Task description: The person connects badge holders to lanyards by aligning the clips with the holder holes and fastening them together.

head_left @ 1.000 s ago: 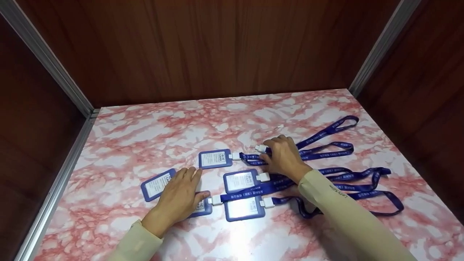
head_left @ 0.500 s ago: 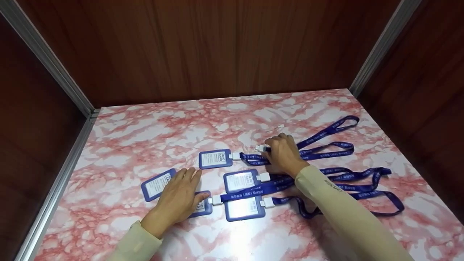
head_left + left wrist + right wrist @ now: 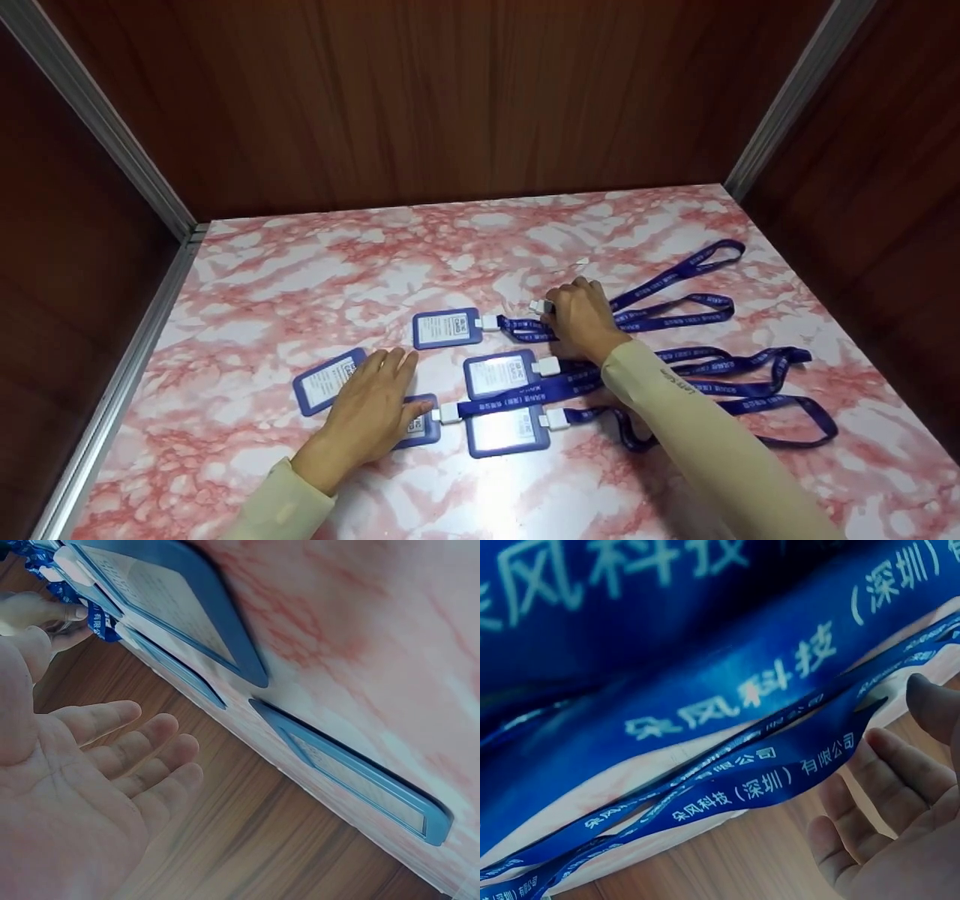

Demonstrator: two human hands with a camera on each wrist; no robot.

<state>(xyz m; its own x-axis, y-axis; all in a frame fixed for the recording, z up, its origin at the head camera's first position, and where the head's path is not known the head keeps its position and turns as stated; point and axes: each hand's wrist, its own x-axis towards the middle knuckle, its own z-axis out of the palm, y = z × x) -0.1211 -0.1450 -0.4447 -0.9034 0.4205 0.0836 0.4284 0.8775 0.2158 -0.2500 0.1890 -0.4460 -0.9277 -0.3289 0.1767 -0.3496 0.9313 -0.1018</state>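
Observation:
In the head view my left hand (image 3: 371,409) is spread over two blue badge holders, the tilted holder (image 3: 328,381) and the lower holder (image 3: 422,425), partly covering both. The left wrist view shows its palm (image 3: 75,795) with relaxed fingers, holding nothing and apart from the holders. My right hand (image 3: 585,319) pinches a blue lanyard (image 3: 772,784) between thumb and fingers, close to a white clip (image 3: 540,307); its fingertips are partly hidden in the head view. Left of it lies another holder (image 3: 447,328) with its lanyard attached.
Two more badge holders, an upper one (image 3: 498,373) and a lower one (image 3: 508,435), lie mid-table, with a lanyard strap (image 3: 525,396) across them. Lanyard loops (image 3: 795,420) spread to the right. Brown wood panels (image 3: 480,105) enclose the red-marbled table (image 3: 337,270).
My right hand and forearm have shifted slightly left. The left hand, the badge holders and the lanyards stay in place.

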